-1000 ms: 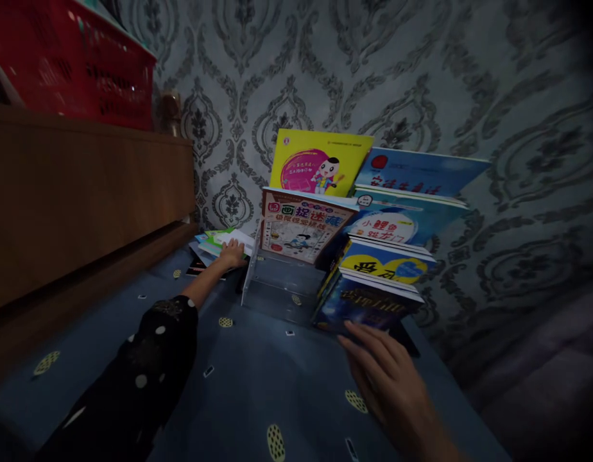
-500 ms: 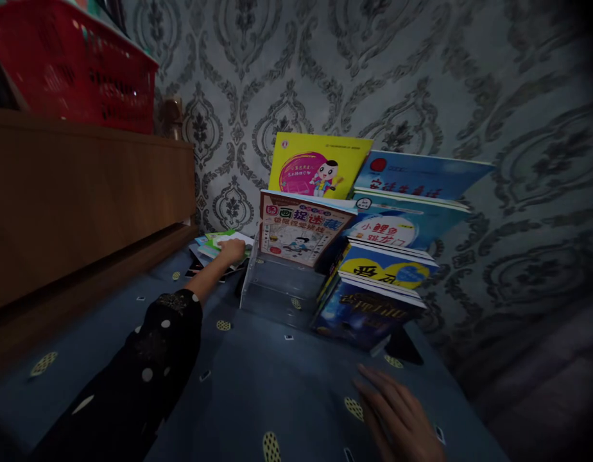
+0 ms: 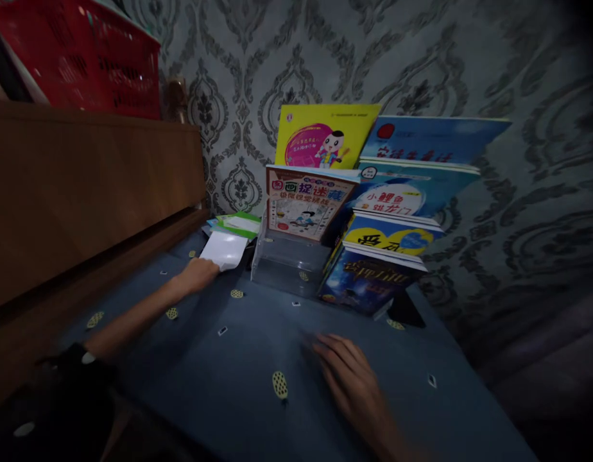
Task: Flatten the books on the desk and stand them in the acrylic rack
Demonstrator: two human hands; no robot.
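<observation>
My left hand (image 3: pixel 200 274) is closed on the near edge of a thin book (image 3: pixel 225 248) with a glossy white face showing. Behind that book lies a small pile with a green-edged book (image 3: pixel 247 225) at its top. Over the blue patterned cloth, my right hand (image 3: pixel 349 375) is open with nothing in it, its fingers stretched forward and slightly blurred. A clear stepped bookstand (image 3: pixel 283 260) stands beyond both hands. It carries a yellow book (image 3: pixel 330 136), a brown-bordered picture book (image 3: pixel 303 208) and, on its right side, several blue books (image 3: pixel 368 279).
A wooden cabinet (image 3: pixel 94 192) runs along the left, with a red plastic basket (image 3: pixel 104 61) on top. Patterned wallpaper (image 3: pixel 239 83) covers the wall behind the bookstand. The blue cloth (image 3: pixel 248 359) carries pineapple prints.
My left hand has drawn back towards me from the pile, bringing the white-faced book along. My right hand has moved left and forward. The view has shifted slightly.
</observation>
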